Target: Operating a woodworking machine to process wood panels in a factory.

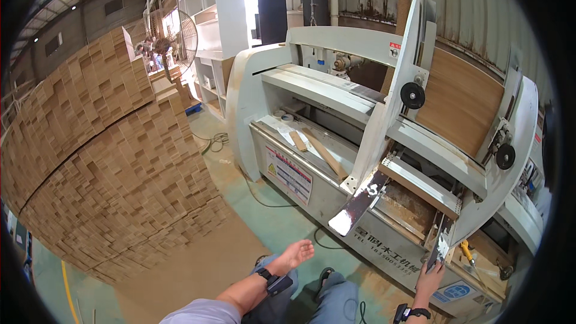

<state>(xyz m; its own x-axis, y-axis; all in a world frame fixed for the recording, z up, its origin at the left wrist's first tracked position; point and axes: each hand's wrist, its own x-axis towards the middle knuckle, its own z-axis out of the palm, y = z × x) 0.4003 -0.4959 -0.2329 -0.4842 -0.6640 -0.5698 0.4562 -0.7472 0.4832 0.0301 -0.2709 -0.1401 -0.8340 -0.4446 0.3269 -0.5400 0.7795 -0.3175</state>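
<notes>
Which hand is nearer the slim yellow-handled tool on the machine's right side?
Right: the right hand is just left of the yellow-handled tool, at a scuffed dark metal rail; the open left hand is much farther left.

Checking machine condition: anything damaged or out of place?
Two things. The left projecting rail has a patchy dark-and-white surface, as if its coating is worn. Loose wood strips lie askew on the woodworking machine, possibly leftovers.

A woodworking workshop: a large pale machine (243, 126) carries a wooden panel (463, 99), and stacked boards (120, 174) fill one side.
</notes>
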